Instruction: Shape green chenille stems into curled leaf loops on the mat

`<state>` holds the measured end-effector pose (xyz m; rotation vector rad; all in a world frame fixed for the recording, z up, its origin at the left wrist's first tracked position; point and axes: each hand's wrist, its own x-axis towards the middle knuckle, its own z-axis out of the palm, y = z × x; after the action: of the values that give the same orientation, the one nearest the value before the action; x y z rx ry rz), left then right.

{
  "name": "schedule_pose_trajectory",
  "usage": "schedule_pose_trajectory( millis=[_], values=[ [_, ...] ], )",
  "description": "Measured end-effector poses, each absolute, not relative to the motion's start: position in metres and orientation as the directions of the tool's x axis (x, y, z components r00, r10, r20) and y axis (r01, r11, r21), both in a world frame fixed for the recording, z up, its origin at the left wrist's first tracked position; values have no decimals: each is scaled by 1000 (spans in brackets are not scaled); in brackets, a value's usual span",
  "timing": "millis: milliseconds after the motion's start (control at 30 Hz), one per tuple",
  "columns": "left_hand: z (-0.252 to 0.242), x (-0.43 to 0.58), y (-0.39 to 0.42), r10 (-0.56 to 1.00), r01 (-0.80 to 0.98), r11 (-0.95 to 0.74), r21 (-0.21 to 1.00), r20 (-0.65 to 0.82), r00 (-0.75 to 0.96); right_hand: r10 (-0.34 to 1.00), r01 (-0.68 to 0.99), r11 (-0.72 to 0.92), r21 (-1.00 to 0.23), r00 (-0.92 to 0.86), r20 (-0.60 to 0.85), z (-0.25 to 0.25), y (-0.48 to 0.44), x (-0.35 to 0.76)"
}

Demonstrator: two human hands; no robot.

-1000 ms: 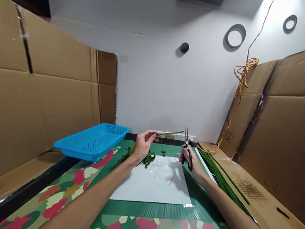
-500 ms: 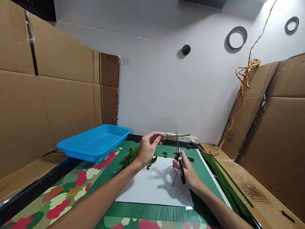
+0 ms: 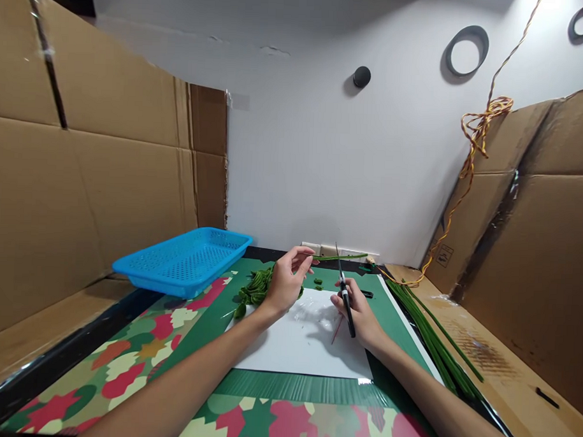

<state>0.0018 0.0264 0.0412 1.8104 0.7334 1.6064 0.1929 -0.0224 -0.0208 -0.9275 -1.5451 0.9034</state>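
My left hand [image 3: 292, 274] pinches one end of a thin green pipe cleaner [image 3: 352, 256], which stretches out level to the right. Scissors [image 3: 344, 293] with black handles stand upright in my right hand [image 3: 358, 310]. Their blades cross the pipe cleaner and look nearly closed; whether they touch it I cannot tell. Behind and below my left wrist lies a heap of curled green pipe cleaner pieces [image 3: 256, 286], partly hidden by the hand. A few short green pieces [image 3: 318, 283] rest between my hands, at the far edge of the white sheet [image 3: 291, 352].
A blue perforated basket [image 3: 175, 265] stands at the left. Long green pipe cleaners [image 3: 431, 332] lie in a bundle at the right. Clear plastic [image 3: 317, 310] is on the sheet. Cardboard walls [image 3: 131, 143] flank both sides, and an orange twisted cord [image 3: 470, 167] hangs at the right.
The view has shifted slightly, so the wall and table sit higher. The scissor blades look closer together across the pipe cleaner. Both hands keep their grip.
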Motion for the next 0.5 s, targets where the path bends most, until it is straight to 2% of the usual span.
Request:
schedule_pose_trajectory(
  millis=[500],
  values=[
    [42, 1, 29, 767, -21, -635, 772, 633, 107, 902, 93, 425, -901, -132, 412, -21, -23, 192]
  ],
)
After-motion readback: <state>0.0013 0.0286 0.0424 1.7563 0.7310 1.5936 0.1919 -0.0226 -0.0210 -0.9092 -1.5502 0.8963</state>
